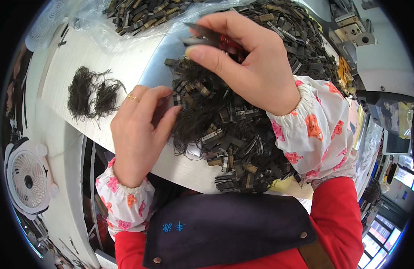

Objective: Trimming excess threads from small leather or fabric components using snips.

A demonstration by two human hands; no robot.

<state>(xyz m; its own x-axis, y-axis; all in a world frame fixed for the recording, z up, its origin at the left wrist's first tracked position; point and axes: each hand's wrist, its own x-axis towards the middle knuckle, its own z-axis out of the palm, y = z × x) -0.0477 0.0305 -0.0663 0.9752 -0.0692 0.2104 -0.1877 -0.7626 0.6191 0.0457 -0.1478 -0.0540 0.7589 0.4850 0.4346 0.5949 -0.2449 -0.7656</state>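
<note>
My right hand (pixel 247 60) holds thread snips (pixel 215 38) with dark blades and a red part, the blades apart and pointing left. Below and to the left, my left hand (pixel 143 124) has its thumb and fingertips close together at the edge of a heap of small folded fabric loops (pixel 234 141), dark, brown and checked, with loose threads; a small checked piece (pixel 176 99) is at the fingertips. Whether they grip it cannot be told. Two tangled clumps of dark thread (pixel 81 95) lie on the pale table (pixel 180 168), left of my left hand.
A clear plastic sheet (pixel 109 37) lies along the far side, beside more fabric loops (pixel 139 15). Another big pile (pixel 294 37) spreads behind my right hand. A white fan (pixel 28 181) stands at the left, and a sewing machine (pixel 351 32) is at the upper right.
</note>
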